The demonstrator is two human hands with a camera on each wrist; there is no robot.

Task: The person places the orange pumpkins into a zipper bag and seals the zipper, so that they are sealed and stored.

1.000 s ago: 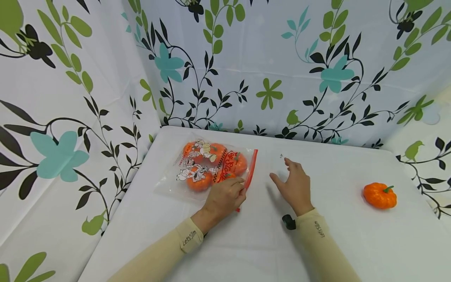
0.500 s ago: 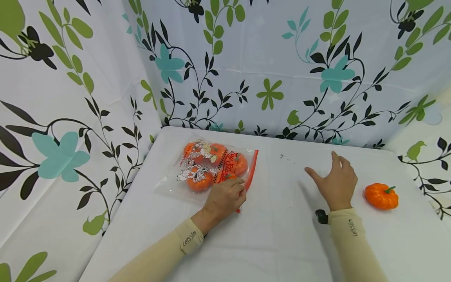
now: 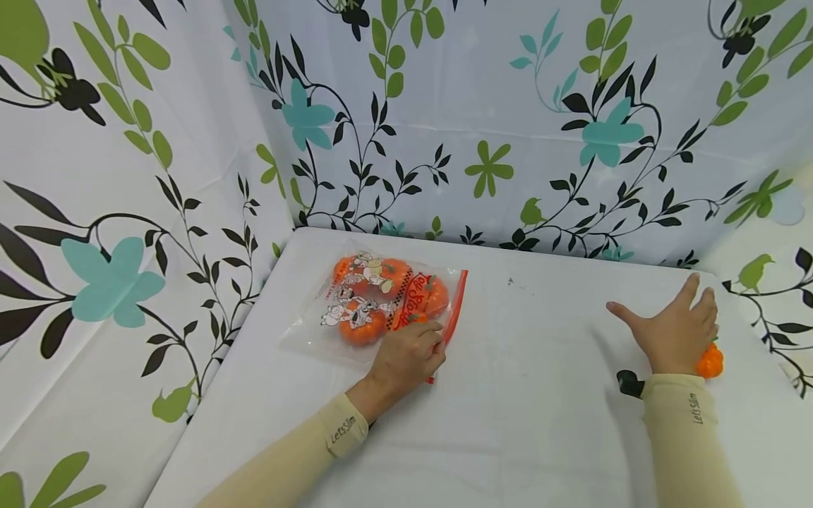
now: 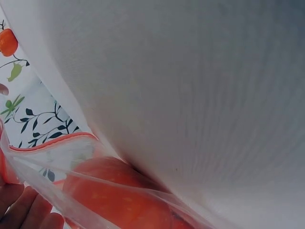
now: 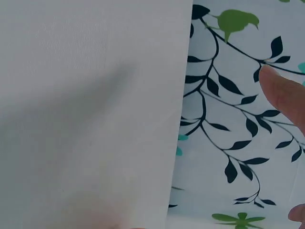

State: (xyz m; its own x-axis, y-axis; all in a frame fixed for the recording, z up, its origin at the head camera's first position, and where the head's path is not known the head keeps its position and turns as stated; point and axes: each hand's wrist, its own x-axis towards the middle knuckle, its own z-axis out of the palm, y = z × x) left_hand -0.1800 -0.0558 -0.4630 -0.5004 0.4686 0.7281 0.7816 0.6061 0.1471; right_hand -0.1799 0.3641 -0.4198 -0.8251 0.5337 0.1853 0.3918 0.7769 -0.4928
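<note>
A clear zip bag point(image 3: 311, 335) with red lettering lies on the left part of the table, holding several small orange toy pumpkins point(image 3: 362, 328). My left hand point(image 3: 404, 361) pinches the bag's red-edged mouth. From the left wrist view, the red zip edge point(image 4: 57, 140) stands apart above a pumpkin point(image 4: 114, 191), so the mouth gapes. Over on the right, my right hand point(image 3: 678, 335) hovers with thumb and fingers spread. It partly hides a loose orange pumpkin point(image 3: 711, 362); contact cannot be made out. The right wrist view catches only a fingertip or thumb point(image 5: 283, 93).
The white-covered table point(image 3: 527, 423) ends at a back edge against a floral curtain point(image 3: 483, 106). Another patterned curtain point(image 3: 127, 190) hangs along the left side. A few small dark marks point(image 3: 511, 282) show on the tablecloth between the hands.
My right hand has travelled right from near the bag to the loose pumpkin, fingers spread all along. The left hand keeps its hold on the bag in the same place.
</note>
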